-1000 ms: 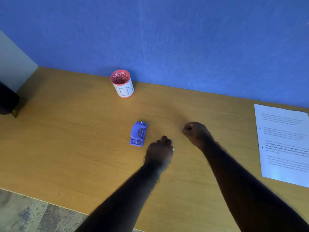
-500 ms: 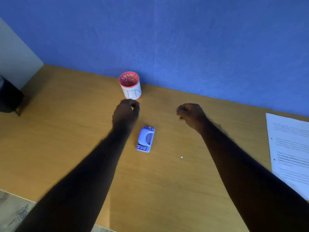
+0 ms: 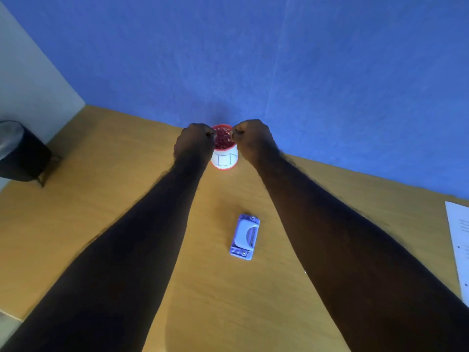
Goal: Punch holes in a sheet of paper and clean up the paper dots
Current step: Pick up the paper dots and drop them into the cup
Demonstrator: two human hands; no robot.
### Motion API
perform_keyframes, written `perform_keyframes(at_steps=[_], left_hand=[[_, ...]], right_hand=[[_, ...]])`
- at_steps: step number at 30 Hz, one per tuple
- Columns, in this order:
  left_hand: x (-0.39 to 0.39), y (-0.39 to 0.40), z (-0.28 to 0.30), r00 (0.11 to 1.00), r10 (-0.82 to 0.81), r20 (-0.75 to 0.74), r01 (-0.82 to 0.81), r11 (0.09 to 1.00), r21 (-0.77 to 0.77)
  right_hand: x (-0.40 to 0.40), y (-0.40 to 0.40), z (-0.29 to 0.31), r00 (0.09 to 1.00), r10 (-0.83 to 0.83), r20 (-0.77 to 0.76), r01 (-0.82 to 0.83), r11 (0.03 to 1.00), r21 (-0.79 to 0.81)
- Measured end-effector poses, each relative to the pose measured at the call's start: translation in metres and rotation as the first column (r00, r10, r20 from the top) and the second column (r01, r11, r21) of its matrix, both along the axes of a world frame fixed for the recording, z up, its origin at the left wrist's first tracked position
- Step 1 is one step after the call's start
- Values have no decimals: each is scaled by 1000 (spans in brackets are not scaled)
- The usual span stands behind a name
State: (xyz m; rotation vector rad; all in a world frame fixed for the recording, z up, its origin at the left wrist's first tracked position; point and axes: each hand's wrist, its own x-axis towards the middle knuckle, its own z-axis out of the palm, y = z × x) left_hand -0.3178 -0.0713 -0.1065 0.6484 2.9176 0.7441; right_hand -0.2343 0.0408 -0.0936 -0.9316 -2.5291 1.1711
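A small red-rimmed white cup [image 3: 224, 161] with paper dots inside stands at the back of the wooden table [image 3: 96, 199], against the blue wall. My left hand [image 3: 194, 143] and my right hand [image 3: 252, 139] hover at either side of its rim, fingertips pinched together over the opening. Anything pinched between them is too small to make out. A light blue hole punch [image 3: 245, 237] lies flat between my forearms. A single white paper dot [image 3: 305, 272] lies on the table beside my right forearm. The printed paper sheet [image 3: 459, 240] lies at the right edge.
A black bin [image 3: 20, 151] stands off the table's left end, by a white wall. The blue wall runs right behind the cup. The table's near edge shows at the lower left.
Both hands have moved away from me, from the middle of the table near the hole punch up to the cup's rim. The view has tilted closer to the wall.
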Motion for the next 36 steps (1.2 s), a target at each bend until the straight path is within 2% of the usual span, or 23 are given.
perform_keyframes(at_steps=[3, 6, 12, 15, 18, 20, 23, 25, 28, 31, 36], left_hand=[[-1, 2, 2, 999, -26, -29, 26, 1000, -11], [-4, 4, 7, 998, -33, -61, 32, 999, -19], [-5, 6, 15, 989, -123, -83, 103, 971, -218], [-4, 8, 21, 987, -110, -115, 78, 965, -250], [-3, 9, 23, 984, -95, -149, 63, 977, -204], [0, 6, 22, 983, -80, -165, 63, 992, -107], [13, -7, 14, 962, -64, -265, 79, 996, 46], [27, -19, 3, 947, -61, -314, 90, 993, 76], [52, -40, -22, 945, -73, -319, 90, 995, 38], [80, -59, -48, 962, -72, -265, 78, 997, 12], [124, -88, -88, 988, -113, -103, 105, 991, -79]], right_hand=[[-5, -2, 4, 998, 17, 67, -21, 998, 55], [-8, -2, 7, 997, 25, 69, -30, 997, 70], [-11, 0, 9, 994, 53, 99, -57, 998, 34], [-9, 3, 8, 996, 48, 73, -50, 999, 21], [-3, 6, 7, 999, 42, 8, -41, 999, -31], [9, 9, 7, 997, 20, -74, -26, 997, -74], [44, 15, 7, 980, -38, -195, 22, 996, -87], [77, 19, 3, 973, -85, -214, 69, 994, -83], [135, 19, -12, 978, -150, -147, 143, 988, -57], [201, 12, -30, 985, -170, -19, 170, 984, 50], [296, -22, -61, 977, -63, 204, 26, 984, 177]])
